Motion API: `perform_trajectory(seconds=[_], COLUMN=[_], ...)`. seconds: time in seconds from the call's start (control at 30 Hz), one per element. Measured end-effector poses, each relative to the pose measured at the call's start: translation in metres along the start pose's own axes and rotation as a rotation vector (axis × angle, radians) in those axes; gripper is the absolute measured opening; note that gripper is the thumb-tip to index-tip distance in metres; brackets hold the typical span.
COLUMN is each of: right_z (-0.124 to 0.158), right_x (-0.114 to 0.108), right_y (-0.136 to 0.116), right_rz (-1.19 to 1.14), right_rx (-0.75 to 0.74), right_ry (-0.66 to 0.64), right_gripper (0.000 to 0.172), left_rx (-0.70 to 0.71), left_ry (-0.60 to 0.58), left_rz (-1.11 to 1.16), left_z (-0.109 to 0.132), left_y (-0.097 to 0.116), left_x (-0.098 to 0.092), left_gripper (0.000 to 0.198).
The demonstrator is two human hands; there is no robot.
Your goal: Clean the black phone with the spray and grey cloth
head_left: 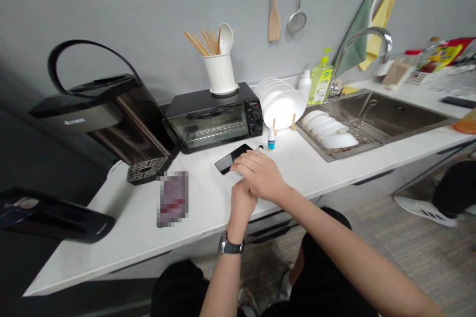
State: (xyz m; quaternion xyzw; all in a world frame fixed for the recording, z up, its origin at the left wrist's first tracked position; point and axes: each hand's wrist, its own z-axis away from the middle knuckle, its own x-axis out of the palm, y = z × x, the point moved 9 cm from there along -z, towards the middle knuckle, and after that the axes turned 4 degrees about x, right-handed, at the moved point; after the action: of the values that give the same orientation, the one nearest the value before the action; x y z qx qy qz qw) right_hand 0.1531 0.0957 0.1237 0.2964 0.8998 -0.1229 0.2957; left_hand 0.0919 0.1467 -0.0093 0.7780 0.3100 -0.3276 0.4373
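Observation:
Both of my hands are close together above the front of the counter. My left hand (243,199), with a dark watch on the wrist, is closed and held low. Over and against it lies my right hand (262,173), its fingers curled downward. A bit of something whitish shows under the right fingers, but what it is stays hidden. Just beyond the fingers a black smartphone (227,161) lies flat, partly covered by my right hand. A small white bottle with a blue label (271,141) stands upright behind the hands. Part of another small dark-and-white item shows beside the right knuckles.
A black toaster oven (217,124) carries a white utensil holder (220,73). Plates (284,109) stand in a rack beside the sink (401,119), with bowls (329,131) at its edge. A black drink machine (111,114) is left. Another person's shoe (426,209) shows right.

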Motion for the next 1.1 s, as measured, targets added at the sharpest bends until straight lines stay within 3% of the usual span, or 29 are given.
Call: perform_trajectory(seconds=[0.1,0.3,0.5,0.7,0.87,0.93,1.1], right_z=[0.002,0.003,0.006,0.001,0.003,0.005,0.007], right_x=[-0.009,-0.023,-0.016,0.001,-0.009,-0.015,-0.024], right_y=[0.008,0.059,0.036,0.008,0.016,0.028,0.054], right_rz=[0.013,0.046,0.076,0.078,0.095,0.124,0.083], right_rx=[-0.002,0.325,0.350,0.159,0.103,0.178,0.401], right_ry=[-0.045,-0.087,-0.018,-0.075,-0.072,-0.069,-0.055], right_gripper=[0.027,0.018,0.015,0.025,0.020,0.014,0.021], left_rx=[0.024,0.041,0.020,-0.002,0.036,0.050,0.051], left_ry=[-0.008,0.003,-0.030,-0.059,-0.051,-0.045,-0.038], left_rz=[-0.028,-0.053,-0.101,-0.133,-0.111,-0.104,-0.093], left_z=[0.002,-0.002,-0.003,-0.001,0.001,0.001,0.002], left_y=[0.004,0.014,0.007,-0.001,0.009,0.014,0.020], left_x=[-0.002,-0.010,-0.003,0.003,-0.005,-0.008,-0.010], left_gripper=[0.020,0.026,0.022,0.017,0.020,0.020,0.024])
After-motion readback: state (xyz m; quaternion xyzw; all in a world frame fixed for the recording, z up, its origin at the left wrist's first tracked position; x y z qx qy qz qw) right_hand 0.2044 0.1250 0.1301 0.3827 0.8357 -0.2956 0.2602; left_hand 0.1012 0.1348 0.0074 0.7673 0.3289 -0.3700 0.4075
